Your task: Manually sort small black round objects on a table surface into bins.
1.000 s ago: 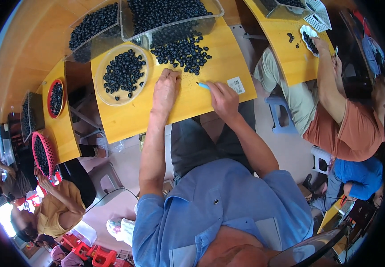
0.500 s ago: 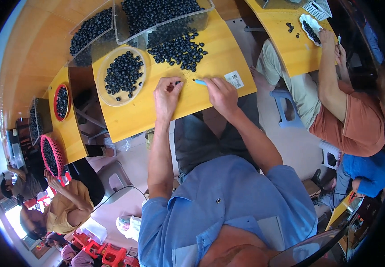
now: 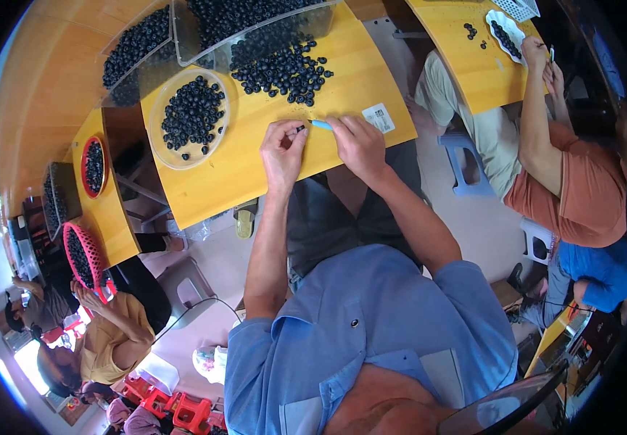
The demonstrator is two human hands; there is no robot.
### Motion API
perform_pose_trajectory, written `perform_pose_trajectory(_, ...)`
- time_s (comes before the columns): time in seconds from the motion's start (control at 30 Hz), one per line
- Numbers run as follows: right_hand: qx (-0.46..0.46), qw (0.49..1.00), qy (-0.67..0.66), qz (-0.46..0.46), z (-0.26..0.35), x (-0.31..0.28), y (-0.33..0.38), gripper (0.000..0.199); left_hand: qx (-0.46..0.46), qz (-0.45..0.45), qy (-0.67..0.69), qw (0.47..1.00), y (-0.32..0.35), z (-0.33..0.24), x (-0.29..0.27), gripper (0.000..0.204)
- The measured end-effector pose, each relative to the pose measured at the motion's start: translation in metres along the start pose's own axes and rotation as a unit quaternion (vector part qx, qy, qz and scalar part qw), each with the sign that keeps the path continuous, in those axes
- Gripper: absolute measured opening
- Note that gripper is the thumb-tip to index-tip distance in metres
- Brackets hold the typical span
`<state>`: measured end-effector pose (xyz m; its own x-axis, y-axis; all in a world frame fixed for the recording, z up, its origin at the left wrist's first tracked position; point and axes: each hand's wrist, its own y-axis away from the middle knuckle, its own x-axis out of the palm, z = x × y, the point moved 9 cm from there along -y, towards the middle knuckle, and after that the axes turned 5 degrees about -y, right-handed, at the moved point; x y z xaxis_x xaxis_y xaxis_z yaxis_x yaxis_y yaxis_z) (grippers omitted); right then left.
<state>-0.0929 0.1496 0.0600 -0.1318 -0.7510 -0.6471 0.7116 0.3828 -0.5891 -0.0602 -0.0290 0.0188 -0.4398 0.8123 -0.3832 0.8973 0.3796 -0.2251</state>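
Well, nearest to me I see my own blue shirt (image 3: pixel 371 341) filling the lower middle, with both forearms running up toward twelve o'clock to the edge of the yellow table (image 3: pixel 255 174). My left hand (image 3: pixel 283 148) has its fingers pressed together, pinching a single dark berry (image 3: pixel 299 129) at the fingertips, just above the table edge. My right hand (image 3: pixel 359 143) sits just beside it at three o'clock, fingers closed around a small light-blue tool (image 3: pixel 321 125) whose tip points at the berry; whether tip and berry touch, I cannot tell. A white label (image 3: pixel 379 117) lies on the table just past the right hand, toward one o'clock. Farther up, a loose pile of dark berries (image 3: pixel 284 69) spreads at twelve o'clock, and a clear round plate (image 3: pixel 159 134) with more berries sits at ten o'clock from the hands. Beyond those stand clear bins (image 3: pixel 204 54) heaped with berries. Far off at two o'clock, another person in an orange shirt (image 3: pixel 582 196) works at a second yellow table (image 3: pixel 458 58).
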Motion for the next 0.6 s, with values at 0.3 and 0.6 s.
perform_pose_trajectory(0.3,-0.015,0.999,-0.031,0.042,-0.002,0.008,-0.004,0.030,-0.078,0.031,0.068,0.994,0.001,0.015,0.009,0.027)
perform_pose_trajectory(0.6,-0.046,0.998,-0.007,0.037,0.002,0.010,0.001,0.027,-0.068,0.027,0.053,0.996,-0.001,0.009,0.008,0.029)
